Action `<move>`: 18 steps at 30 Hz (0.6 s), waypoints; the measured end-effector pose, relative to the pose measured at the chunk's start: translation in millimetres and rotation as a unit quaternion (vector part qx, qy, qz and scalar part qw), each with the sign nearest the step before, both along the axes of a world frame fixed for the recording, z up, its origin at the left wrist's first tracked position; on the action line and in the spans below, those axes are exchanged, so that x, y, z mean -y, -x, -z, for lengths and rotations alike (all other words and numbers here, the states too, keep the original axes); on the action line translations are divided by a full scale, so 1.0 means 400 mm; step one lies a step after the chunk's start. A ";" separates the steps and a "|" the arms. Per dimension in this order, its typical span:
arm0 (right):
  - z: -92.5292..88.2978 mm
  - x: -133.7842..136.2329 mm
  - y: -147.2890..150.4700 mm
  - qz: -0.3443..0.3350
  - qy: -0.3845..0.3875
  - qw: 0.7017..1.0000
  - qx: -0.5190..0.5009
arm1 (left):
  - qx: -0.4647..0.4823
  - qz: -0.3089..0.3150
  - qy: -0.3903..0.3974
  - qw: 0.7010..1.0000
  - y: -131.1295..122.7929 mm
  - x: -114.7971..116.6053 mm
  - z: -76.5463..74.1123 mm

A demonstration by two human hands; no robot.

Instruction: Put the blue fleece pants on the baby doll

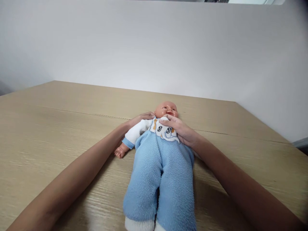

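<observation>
Tabletop of pale tan wood grain (60, 134): runs from far left right across, with a plain whitish panel (154, 45) standing behind it.
White plush sleeve with a blue cuff (137, 132): on the doll's arm, little plastic hand poking out, so that bit looks done to me.
Bare left hand (141, 119): up by the doll's neck at the collar, fingers close together. Can't tell if they're pinching cloth, tips are mostly hidden.
Bald pinkish plastic baby doll (154, 154): flat on its back mid-table, between both forearms, head away from the camera.
Light blue fleece outfit with an elephant patch (165, 132): already on, legs covered. I'd say any fiddling left is around the neck, but no fastening is visible, so dunno.
Bare right hand (184, 131): laid over the chest, thumb and finger a bit apart just under the chin. Pinching or just resting? Can't tell.
</observation>
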State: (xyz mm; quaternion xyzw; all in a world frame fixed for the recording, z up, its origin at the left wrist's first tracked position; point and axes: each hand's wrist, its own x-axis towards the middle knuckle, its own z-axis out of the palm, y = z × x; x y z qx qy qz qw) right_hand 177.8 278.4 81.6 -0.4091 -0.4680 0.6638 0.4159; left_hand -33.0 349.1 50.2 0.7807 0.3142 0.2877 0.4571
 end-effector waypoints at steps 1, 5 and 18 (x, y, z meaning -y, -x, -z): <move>-0.010 0.002 -0.005 -0.001 0.004 1.000 0.004 | 0.006 0.008 0.013 1.000 0.006 -0.008 -0.011; -0.062 0.007 -0.049 -0.036 -0.014 0.994 0.106 | 0.002 0.028 0.064 0.998 0.042 -0.032 -0.038; -0.059 -0.014 -0.130 -0.055 -0.142 0.890 0.430 | -0.132 0.091 -0.028 0.987 0.123 0.046 -0.161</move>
